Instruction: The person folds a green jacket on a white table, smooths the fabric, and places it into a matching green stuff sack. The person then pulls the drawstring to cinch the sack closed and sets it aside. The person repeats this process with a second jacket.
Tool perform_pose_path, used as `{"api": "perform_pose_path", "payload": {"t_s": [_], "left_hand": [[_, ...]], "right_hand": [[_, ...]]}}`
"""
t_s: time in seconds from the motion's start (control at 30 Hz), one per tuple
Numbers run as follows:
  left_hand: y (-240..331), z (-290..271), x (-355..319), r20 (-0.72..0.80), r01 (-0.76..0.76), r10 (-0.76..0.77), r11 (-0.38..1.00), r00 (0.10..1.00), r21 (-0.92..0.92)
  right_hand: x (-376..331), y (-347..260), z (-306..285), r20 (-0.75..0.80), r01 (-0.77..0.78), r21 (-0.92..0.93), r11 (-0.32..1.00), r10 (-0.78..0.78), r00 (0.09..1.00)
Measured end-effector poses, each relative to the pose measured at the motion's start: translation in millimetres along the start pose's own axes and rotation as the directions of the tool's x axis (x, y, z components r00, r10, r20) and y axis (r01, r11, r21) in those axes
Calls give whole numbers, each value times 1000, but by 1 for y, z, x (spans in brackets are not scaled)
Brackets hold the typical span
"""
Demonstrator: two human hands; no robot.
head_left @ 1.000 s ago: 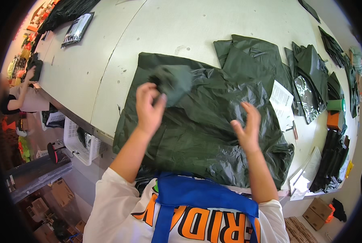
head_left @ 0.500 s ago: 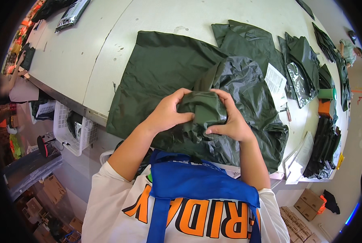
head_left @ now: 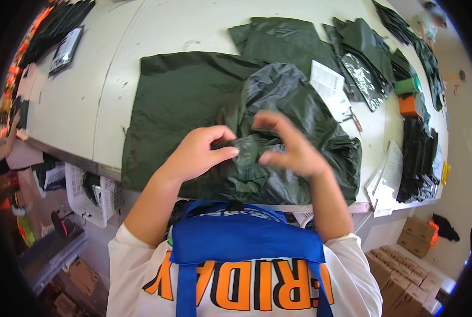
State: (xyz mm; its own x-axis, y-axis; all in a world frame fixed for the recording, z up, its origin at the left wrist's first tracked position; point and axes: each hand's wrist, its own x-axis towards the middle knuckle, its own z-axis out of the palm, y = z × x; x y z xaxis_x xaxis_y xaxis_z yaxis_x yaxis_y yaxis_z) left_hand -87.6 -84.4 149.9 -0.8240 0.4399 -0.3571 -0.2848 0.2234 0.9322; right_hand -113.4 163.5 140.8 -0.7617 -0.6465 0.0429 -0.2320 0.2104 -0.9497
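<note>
A large dark green, waterproof-looking cloth (head_left: 178, 90) lies spread over the near part of the table, its right portion crumpled and shiny. My left hand (head_left: 196, 150) is at a gathered fold (head_left: 246, 158) in the middle, thumb and fingers curled about the fold's left edge. To the right of that fold is my right hand (head_left: 294, 148), slightly smeared by motion. Its fingers and thumb are apart, with nothing held between them. Whether its fingertips touch the cloth cannot be made out.
More green pieces (head_left: 283, 42) lie beyond the cloth on the pale table (head_left: 156, 26). Right of it are a printed sheet (head_left: 327, 82), a clear-bagged green item (head_left: 365, 76), a green roll (head_left: 408, 85) and dark stacks. A white basket (head_left: 109, 201) hangs low left; people work at both sides.
My right hand has let go of the bunched fold and opened. The fold, rounded and gripped between both hands before, now sits lower and looser. The whole view has shifted slightly.
</note>
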Motion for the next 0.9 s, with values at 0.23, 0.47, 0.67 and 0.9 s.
{"api": "perform_pose_path", "payload": {"t_s": [0.23, 0.47, 0.67, 0.9], "left_hand": [[0, 20, 2, -117, -108, 81, 963, 990, -246], [20, 33, 2, -104, -164, 154, 982, 983, -98], [22, 40, -3, -199, -182, 163, 980, 966, -82], [28, 33, -14, -145, -140, 114, 973, 983, -184]], "right_hand": [[-155, 231, -220, -927, -946, -175, 273, 279, 252], [-180, 228, -238, -957, -955, -167, 245, 194, 217], [-42, 14, -60, -571, -223, -202, 954, 71, 818], [-27, -30, -2, -270, 56, -297, 953, -140, 953]]}}
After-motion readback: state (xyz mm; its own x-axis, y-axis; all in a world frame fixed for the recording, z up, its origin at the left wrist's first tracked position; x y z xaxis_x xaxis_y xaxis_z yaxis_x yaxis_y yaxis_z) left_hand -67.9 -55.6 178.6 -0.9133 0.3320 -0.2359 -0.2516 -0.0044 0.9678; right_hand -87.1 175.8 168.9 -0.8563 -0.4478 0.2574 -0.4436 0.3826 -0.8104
